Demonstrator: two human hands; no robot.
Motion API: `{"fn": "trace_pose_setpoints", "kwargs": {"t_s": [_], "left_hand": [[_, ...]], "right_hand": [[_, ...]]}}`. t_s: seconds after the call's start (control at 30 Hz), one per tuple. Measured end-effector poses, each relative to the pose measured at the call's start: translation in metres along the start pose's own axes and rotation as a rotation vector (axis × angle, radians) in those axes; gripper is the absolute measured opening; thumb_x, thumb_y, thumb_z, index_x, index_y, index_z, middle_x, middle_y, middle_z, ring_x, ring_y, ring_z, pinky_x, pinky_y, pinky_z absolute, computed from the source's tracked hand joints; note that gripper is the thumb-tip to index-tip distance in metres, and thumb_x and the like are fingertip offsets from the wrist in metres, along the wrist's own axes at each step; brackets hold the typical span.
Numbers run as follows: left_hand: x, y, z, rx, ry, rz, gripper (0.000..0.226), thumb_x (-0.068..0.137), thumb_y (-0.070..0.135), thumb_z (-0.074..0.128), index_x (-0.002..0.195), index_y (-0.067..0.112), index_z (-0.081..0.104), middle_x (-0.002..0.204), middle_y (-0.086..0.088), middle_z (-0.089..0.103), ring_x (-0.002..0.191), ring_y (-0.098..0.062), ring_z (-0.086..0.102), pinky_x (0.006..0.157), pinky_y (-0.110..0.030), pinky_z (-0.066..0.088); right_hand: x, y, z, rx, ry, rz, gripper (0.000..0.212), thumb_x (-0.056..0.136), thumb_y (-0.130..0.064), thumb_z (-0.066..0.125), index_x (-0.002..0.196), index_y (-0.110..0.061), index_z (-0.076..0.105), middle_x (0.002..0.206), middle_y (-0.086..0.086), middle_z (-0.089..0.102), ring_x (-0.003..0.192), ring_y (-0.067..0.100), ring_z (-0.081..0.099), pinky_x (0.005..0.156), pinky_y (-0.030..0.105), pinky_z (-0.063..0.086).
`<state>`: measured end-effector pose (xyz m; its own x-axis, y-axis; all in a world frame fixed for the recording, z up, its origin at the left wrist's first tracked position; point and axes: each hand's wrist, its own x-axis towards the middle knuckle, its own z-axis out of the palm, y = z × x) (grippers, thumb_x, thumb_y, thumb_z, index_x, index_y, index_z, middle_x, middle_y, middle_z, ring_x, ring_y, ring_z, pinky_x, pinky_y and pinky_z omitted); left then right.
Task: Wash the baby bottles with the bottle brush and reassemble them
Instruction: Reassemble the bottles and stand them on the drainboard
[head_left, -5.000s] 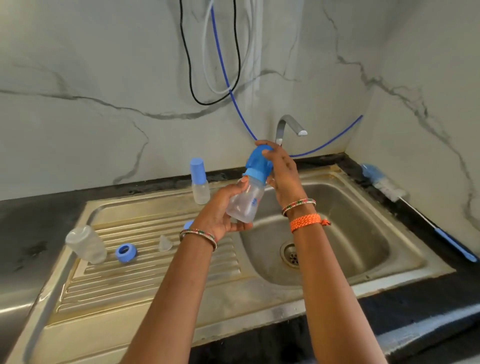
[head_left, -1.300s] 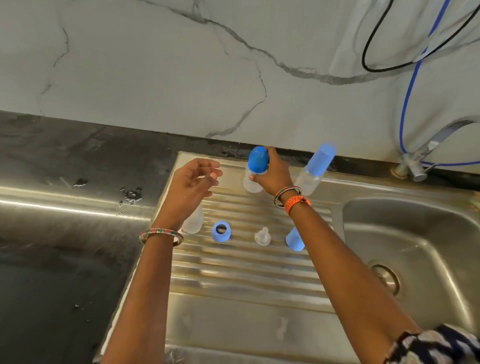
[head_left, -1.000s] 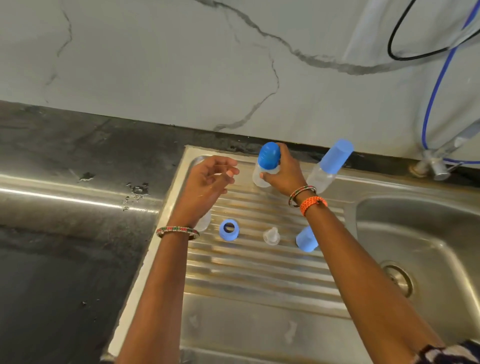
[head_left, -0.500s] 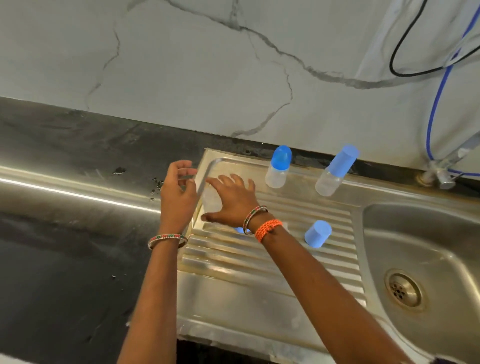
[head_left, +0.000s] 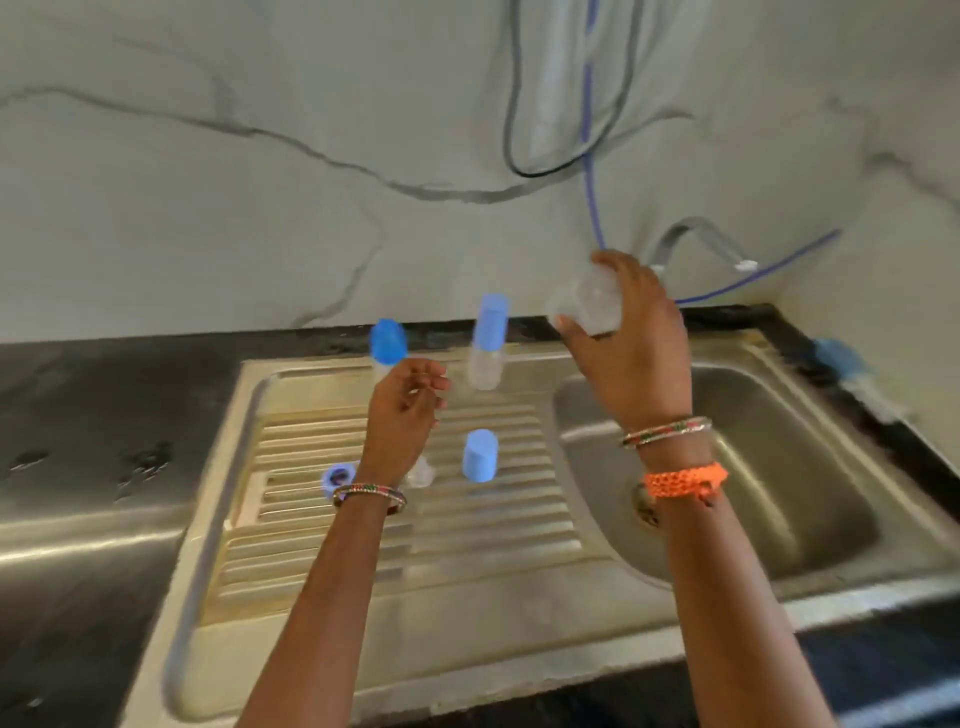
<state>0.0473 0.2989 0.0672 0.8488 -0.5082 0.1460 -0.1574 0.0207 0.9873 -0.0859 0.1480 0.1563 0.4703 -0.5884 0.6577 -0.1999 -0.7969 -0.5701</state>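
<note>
We hold the open clear bottle body (head_left: 589, 306) in our right hand (head_left: 631, 353), fingers wrapped round it, raised over the back edge of the sink (head_left: 519, 582) where the drainboard meets the basin, close under the tap (head_left: 685, 236). Our left hand (head_left: 402, 415) hangs over the ribbed drainboard with fingers loosely curled and nothing in them.

Two capped bottles stand along the back edge of the drainboard: the bottle with the domed blue cap (head_left: 387, 345) towards the back left corner, partly behind our left hand, and the bottle with the tall blue cap (head_left: 485, 340) just to its right. Mid-drainboard stands a loose blue cap (head_left: 479, 455); the blue screw ring (head_left: 338, 475) and the clear teat (head_left: 420, 474) lie either side of our left wrist. The bottle brush (head_left: 844, 366) lies on the dark counter (head_left: 78, 415) past the right rim of the basin, blurred.

We judge this bottle is headed for washing, so the brush must come from the far right. The risks: the wet, smooth bottle could slip from a one-handed hold and drop into the basin; our left forearm, drawn back carelessly, could sweep the teat or ring off the ribs; and a reach across to the brush could knock over the standing bottles.
</note>
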Motion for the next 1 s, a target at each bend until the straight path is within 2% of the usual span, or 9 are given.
{"fn": "trace_pose_setpoints", "kwargs": {"t_s": [0.07,0.17,0.2,0.4,0.53,0.67,0.73,0.83,1.0], "left_hand": [[-0.006,0.003,0.034,0.019,-0.125,0.017,0.036,0.088,-0.014,0.036,0.093,0.015,0.058,0.086,0.001,0.064,0.063,0.003,0.06,0.055,-0.016,0.048],[-0.018,0.003,0.066,0.043,-0.251,-0.008,0.035,0.091,-0.01,0.037,0.09,0.018,0.057,0.084,0.004,0.064,0.059,0.005,0.059,0.053,-0.017,0.046],[-0.02,0.003,0.075,0.043,-0.282,-0.028,0.034,0.091,-0.009,0.037,0.089,0.019,0.057,0.084,0.005,0.064,0.059,0.004,0.059,0.054,-0.018,0.046],[-0.026,0.001,0.09,0.029,-0.302,-0.099,0.034,0.091,-0.007,0.038,0.088,0.019,0.059,0.085,0.005,0.065,0.061,0.0,0.061,0.056,-0.021,0.048],[-0.034,0.0,0.085,0.029,-0.354,-0.224,0.026,0.095,-0.001,0.041,0.09,0.016,0.059,0.083,0.002,0.064,0.064,-0.007,0.058,0.053,-0.022,0.049],[-0.046,-0.004,0.081,0.072,-0.536,-0.452,0.01,0.098,0.014,0.047,0.102,0.016,0.056,0.089,0.001,0.06,0.071,-0.011,0.056,0.052,-0.022,0.05],[-0.052,-0.006,0.079,0.003,-0.521,-0.521,0.024,0.097,0.026,0.053,0.118,0.018,0.045,0.092,0.003,0.055,0.076,-0.011,0.054,0.057,-0.023,0.051],[-0.062,-0.008,0.062,-0.189,-0.453,-0.517,0.025,0.095,0.028,0.053,0.118,0.022,0.044,0.096,0.002,0.057,0.085,-0.011,0.056,0.066,-0.025,0.051],[-0.087,-0.023,-0.015,-0.174,-0.353,-0.316,0.018,0.091,0.001,0.055,0.098,0.016,0.06,0.077,0.011,0.07,0.071,0.002,0.064,0.065,-0.015,0.052]], "right_hand": [[-0.035,0.064,-0.006,-0.261,0.048,0.134,0.049,0.078,-0.019,0.066,0.125,-0.011,0.055,0.124,0.01,0.058,0.112,0.025,0.053,0.093,0.032,0.043],[-0.093,0.13,-0.007,-0.567,-0.654,0.667,0.057,0.072,-0.02,0.075,0.125,-0.015,0.057,0.128,0.012,0.057,0.116,0.031,0.054,0.094,0.034,0.045],[-0.097,0.138,-0.016,-0.543,-0.724,0.767,0.058,0.068,-0.021,0.079,0.121,-0.014,0.059,0.126,0.013,0.058,0.115,0.032,0.055,0.092,0.034,0.045],[-0.054,0.13,-0.04,-0.288,0.154,0.616,0.048,0.08,-0.014,0.068,0.124,-0.007,0.049,0.121,0.015,0.054,0.11,0.03,0.053,0.089,0.036,0.044],[-0.094,0.139,-0.025,-0.387,-0.533,1.036,0.066,0.066,-0.019,0.083,0.123,-0.002,0.054,0.126,0.018,0.056,0.113,0.035,0.057,0.09,0.04,0.051],[-0.093,0.111,-0.02,-0.023,0.042,1.06,0.058,0.068,-0.033,0.082,0.11,-0.001,0.059,0.114,0.015,0.063,0.102,0.031,0.061,0.084,0.034,0.051],[-0.096,0.081,-0.014,0.45,0.182,1.098,0.04,0.075,-0.03,0.078,0.097,-0.004,0.057,0.104,0.013,0.06,0.09,0.025,0.061,0.076,0.033,0.052],[-0.117,0.04,0.0,1.016,-0.106,1.174,0.016,0.087,-0.026,0.064,0.094,-0.012,0.062,0.091,0.006,0.063,0.08,0.017,0.06,0.075,0.031,0.049],[-0.158,0.016,0.022,0.875,-0.673,1.049,0.011,0.084,0.0,0.062,0.091,-0.008,0.065,0.087,0.009,0.064,0.083,0.02,0.059,0.08,0.027,0.05]]}}
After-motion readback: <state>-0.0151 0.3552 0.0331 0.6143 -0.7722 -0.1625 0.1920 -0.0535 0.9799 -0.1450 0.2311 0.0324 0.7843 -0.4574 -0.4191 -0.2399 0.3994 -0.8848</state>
